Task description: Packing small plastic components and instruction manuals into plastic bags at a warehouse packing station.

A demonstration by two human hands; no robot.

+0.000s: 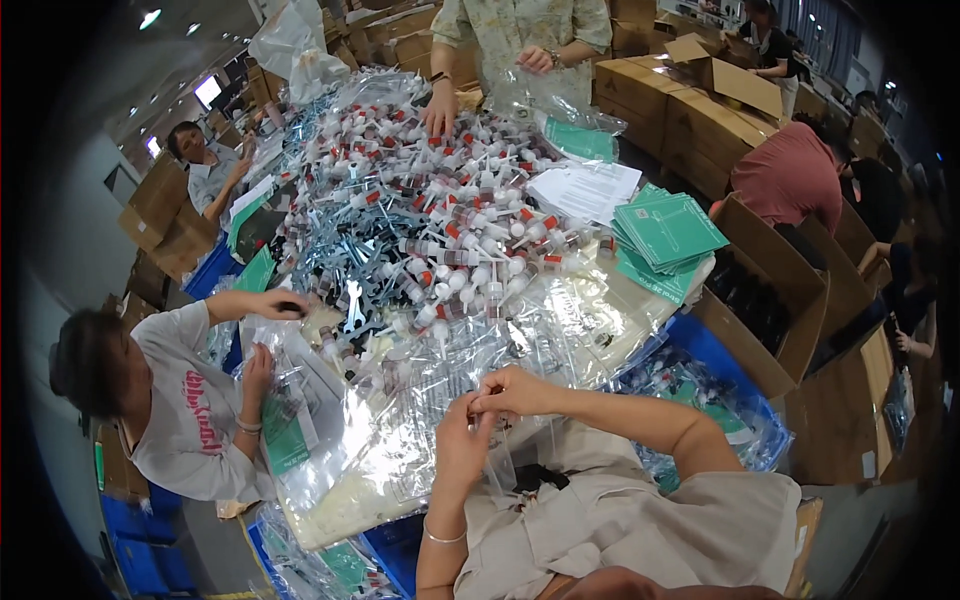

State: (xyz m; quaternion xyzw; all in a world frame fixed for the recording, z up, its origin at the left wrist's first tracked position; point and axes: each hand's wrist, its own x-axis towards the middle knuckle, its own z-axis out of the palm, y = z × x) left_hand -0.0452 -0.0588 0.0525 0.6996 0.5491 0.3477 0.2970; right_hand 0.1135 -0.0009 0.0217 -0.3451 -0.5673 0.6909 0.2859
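My left hand point(461, 440) and my right hand point(514, 390) meet at the near edge of the table, fingers pinched together. Between them hangs a clear plastic bag point(500, 462), partly hidden by my fingers. More flat clear bags point(420, 385) lie spread on the tabletop just beyond my hands. Past these rises a large heap of small clear bottles point(455, 255) with white nozzles and red parts. Metal wrenches point(353, 303) and other bluish metal pieces lie along the heap's left side.
Green booklets point(668, 232) and white sheets point(583, 190) lie at the right. A blue bin point(765, 425) of filled bags stands below the right edge, beside an open carton point(815, 300). Co-workers' hands reach in at the left point(275, 304) and far side point(440, 108).
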